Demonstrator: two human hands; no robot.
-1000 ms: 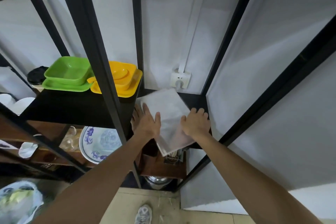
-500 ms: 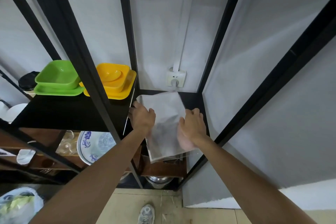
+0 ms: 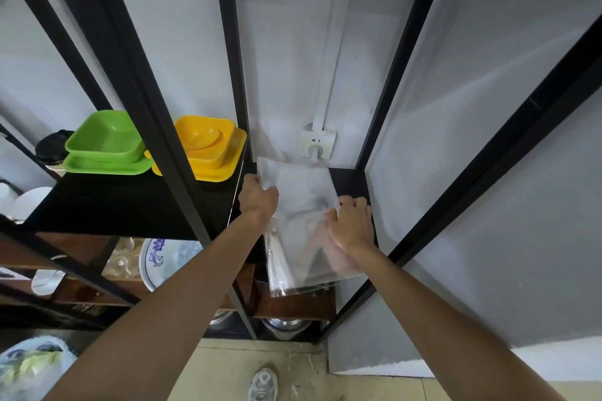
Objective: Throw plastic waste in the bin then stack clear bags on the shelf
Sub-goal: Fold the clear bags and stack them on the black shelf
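A stack of clear bags (image 3: pixel 301 202) lies partly on the black shelf (image 3: pixel 350 182) in the narrow right bay, its near end hanging past the shelf's front edge. My left hand (image 3: pixel 257 197) grips the stack's left edge. My right hand (image 3: pixel 351 225) holds the right edge, thumb on top, with its palm showing through the plastic. The far end of the stack reaches almost to the wall below a white socket (image 3: pixel 317 143).
Green dishes (image 3: pixel 106 143) and yellow dishes (image 3: pixel 208 146) sit on the left black shelf. Black frame posts (image 3: pixel 156 127) flank the bay. A blue-patterned plate (image 3: pixel 163 257) and glassware stand lower down. A plastic-lined bin (image 3: pixel 29 368) is at bottom left, and a shoe (image 3: pixel 263 384) is on the floor.
Both hands went from flat on top of the bags to gripping the side edges. The stack has turned straighter and its near end hangs further out.
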